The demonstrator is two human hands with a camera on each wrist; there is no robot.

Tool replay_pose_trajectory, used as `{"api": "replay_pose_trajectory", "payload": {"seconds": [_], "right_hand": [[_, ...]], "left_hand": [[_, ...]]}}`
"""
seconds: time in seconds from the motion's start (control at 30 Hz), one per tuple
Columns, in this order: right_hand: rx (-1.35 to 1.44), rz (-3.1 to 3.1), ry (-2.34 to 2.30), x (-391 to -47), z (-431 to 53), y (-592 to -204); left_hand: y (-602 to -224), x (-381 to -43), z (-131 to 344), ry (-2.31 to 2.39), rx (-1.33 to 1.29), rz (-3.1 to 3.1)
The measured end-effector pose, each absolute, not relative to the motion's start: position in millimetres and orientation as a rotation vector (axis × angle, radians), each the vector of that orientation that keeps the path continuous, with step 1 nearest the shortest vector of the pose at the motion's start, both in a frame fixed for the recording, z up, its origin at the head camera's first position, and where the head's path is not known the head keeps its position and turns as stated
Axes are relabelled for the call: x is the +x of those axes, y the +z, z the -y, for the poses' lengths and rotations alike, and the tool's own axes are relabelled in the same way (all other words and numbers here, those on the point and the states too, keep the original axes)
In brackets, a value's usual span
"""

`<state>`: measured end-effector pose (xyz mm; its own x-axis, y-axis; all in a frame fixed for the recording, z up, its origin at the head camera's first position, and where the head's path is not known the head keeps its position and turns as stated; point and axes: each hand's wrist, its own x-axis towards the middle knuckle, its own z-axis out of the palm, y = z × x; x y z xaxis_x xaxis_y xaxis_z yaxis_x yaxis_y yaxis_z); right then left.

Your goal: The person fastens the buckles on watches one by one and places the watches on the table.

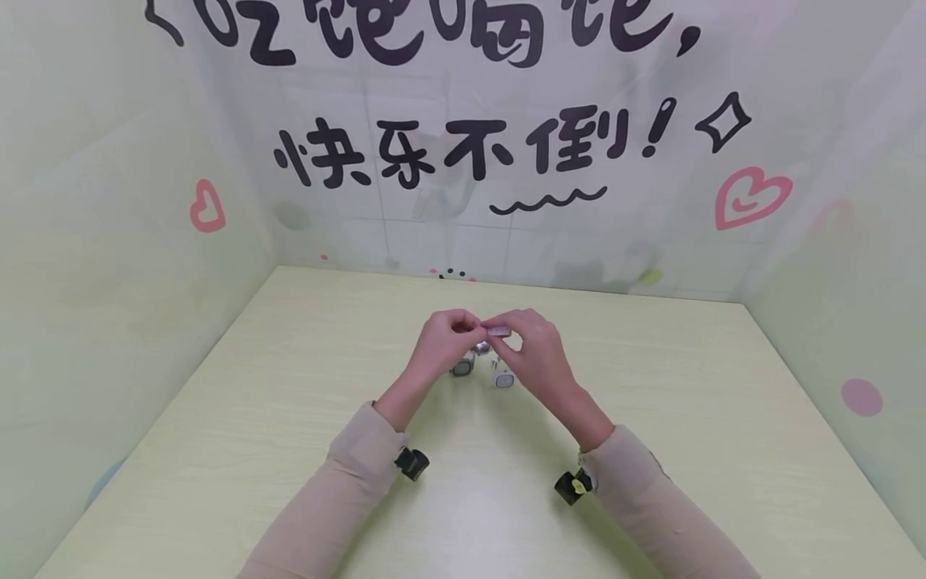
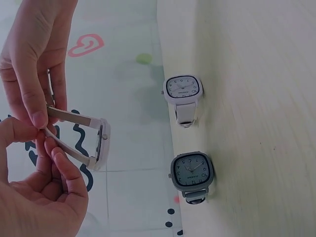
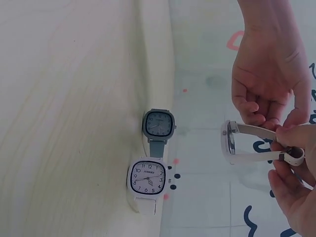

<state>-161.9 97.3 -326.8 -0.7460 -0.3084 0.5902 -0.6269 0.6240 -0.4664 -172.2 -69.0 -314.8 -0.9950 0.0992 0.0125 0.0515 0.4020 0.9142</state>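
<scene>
Both hands hold a white wristwatch (image 2: pixel 102 143) above the table, its case hanging from the looped strap. My left hand (image 1: pixel 446 342) pinches one strap end between thumb and fingertips. The fingers of my right hand (image 1: pixel 537 346) grip the strap beside the buckle (image 3: pixel 295 156). In the right wrist view the case is edge-on, so most of its dial is hidden. Below the hands, a grey-green wristwatch (image 2: pixel 192 171) lies on the left and a second white wristwatch (image 3: pixel 147 178) on the right, both dials showing.
The pale wood-patterned table (image 1: pixel 289 450) stretches around the watches. Behind it stands a light printed back wall (image 1: pixel 448 241) with dark lettering, and printed side panels flank it. Dark wrist cameras (image 1: pixel 412 464) sit at both cuffs.
</scene>
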Motion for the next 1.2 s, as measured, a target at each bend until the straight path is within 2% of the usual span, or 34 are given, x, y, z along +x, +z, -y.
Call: {"api": "replay_pose_trajectory", "payload": {"seconds": [0.9, 1.2], "right_hand": [[0.688, 2.348, 1.059, -161.8, -100.9, -321.8], [0.702, 2.310, 1.201, -162.5, -105.3, -321.5]], "left_hand": [[-313.3, -174.6, 82.1, 1.678, 0.121, -2.615], [-318.2, -175.4, 88.4, 1.647, 0.338, -2.578]]}}
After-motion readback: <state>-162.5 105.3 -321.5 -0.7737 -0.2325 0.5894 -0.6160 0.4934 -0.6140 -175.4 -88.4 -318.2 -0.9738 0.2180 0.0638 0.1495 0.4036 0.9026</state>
